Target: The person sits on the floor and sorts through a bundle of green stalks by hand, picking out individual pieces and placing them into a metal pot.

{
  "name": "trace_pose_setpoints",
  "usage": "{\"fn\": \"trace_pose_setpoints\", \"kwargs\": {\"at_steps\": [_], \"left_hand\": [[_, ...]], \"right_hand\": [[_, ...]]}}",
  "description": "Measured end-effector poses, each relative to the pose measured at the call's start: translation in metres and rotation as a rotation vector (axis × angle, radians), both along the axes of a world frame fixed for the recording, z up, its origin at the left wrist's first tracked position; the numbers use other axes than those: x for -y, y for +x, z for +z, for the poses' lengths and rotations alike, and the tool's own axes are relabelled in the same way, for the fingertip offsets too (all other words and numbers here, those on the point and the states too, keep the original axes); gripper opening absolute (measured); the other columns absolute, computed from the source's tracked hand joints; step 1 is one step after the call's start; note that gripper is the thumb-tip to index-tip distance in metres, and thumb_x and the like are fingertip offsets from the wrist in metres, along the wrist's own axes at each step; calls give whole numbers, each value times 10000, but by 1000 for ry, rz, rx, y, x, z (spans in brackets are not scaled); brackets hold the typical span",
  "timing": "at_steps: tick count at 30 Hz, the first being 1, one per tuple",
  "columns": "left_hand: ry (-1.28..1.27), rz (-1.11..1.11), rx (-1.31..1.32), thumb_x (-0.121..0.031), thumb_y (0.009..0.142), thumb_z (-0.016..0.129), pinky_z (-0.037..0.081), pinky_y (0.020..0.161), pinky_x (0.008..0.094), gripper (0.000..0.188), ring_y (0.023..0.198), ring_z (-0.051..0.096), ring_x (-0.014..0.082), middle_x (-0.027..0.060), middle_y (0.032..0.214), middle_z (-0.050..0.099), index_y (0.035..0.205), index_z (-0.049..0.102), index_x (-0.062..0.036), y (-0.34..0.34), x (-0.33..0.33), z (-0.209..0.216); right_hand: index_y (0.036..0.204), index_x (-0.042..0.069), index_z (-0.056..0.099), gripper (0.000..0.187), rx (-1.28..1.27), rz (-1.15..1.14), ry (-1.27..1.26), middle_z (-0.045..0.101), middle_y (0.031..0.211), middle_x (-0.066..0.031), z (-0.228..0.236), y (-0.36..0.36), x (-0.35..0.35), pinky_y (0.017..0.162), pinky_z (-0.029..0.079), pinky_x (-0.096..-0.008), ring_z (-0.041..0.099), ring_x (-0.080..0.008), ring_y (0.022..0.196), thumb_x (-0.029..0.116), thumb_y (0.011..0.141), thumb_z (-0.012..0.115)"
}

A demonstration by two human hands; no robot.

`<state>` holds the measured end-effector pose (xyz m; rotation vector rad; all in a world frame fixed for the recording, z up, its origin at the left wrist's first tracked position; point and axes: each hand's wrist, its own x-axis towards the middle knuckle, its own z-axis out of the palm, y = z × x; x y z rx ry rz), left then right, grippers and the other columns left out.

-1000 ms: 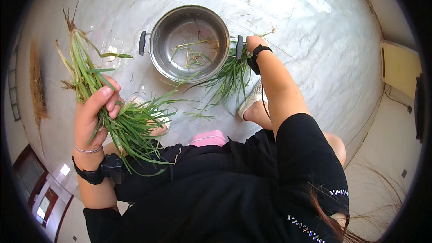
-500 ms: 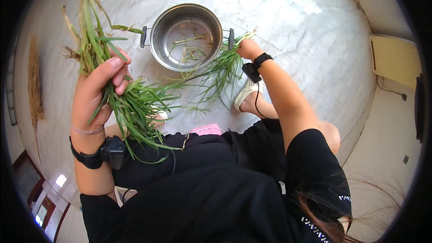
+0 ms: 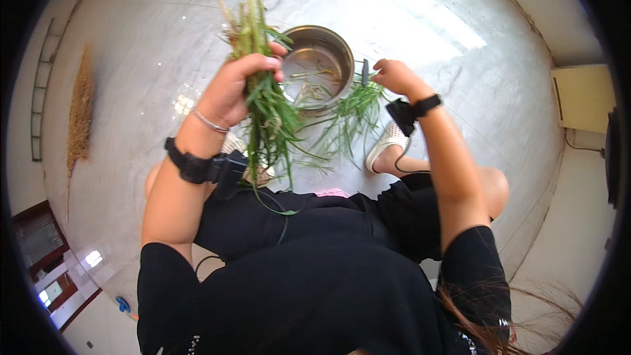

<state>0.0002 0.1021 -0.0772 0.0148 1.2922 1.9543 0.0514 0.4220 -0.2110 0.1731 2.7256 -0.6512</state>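
My left hand [image 3: 230,89] is closed around a bunch of long green stalks [image 3: 257,108], held upright at the pot's left side. Pale stems and thin roots point up and away, and the leaves hang down toward my lap. The bunch hides the pot's left handle. My right hand [image 3: 397,79] is just right of the pot, its thumb and forefinger apart with nothing seen between them. Below those fingers a loose pile of similar green stalks [image 3: 358,105] lies on the floor against the pot. The steel pot [image 3: 347,46] has some cut bits of stalk on its bottom.
Grey-white marbled tiles [image 3: 144,59] make up the floor. A straw broom [image 3: 80,112] lies at the far left beside a metal rack [image 3: 41,85]. My shoe [image 3: 389,141] stands close behind the green pile. A pale yellow box [image 3: 582,97] sits by the right wall.
The view has shifted. My left hand has brought its bunch rightward to the pot, turning it more upright. My right hand has let go of the pile's stem ends and drawn slightly away.
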Motion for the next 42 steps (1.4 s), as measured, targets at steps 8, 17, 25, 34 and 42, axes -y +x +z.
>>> {"fn": "trace_pose_setpoints", "kwargs": {"at_steps": [8,17,25,34,42], "left_hand": [[66,-202,-34,-96,771,549,472,746,294,228,822,570,179,80,875,562,980,534,-6,15,-24,16],[41,-206,-12,-68,785,566,480,723,283,208,807,575,167,75,883,582,983,558,-6,14,-37,9],[-56,-177,-8,-148,831,564,534,660,282,389,777,607,169,122,1004,575,1182,461,-15,12,-28,3],[-188,-181,46,-205,826,570,440,484,209,283,548,539,105,62,753,575,1015,545,4,9,-23,4],[-231,-241,65,-211,818,579,430,465,198,274,514,527,100,43,647,555,985,559,6,11,-19,1]], "right_hand": [[1007,-15,590,298,-367,67,-669,644,878,-126,195,9,93,668,488,-285,614,-181,747,189,791,612],[920,-41,567,205,-322,3,-1037,611,719,-73,165,-18,110,616,465,-256,574,-113,673,126,803,586],[864,5,558,155,-222,-42,-1035,595,780,-31,129,-19,101,644,445,-234,544,-88,707,138,815,618],[1049,35,527,233,-9,-221,-1404,561,868,-11,128,-27,86,667,407,-185,485,-49,710,162,859,577],[1076,4,552,269,-32,-43,-1259,549,802,6,136,-35,90,616,390,-167,450,-38,658,173,868,561]]}}
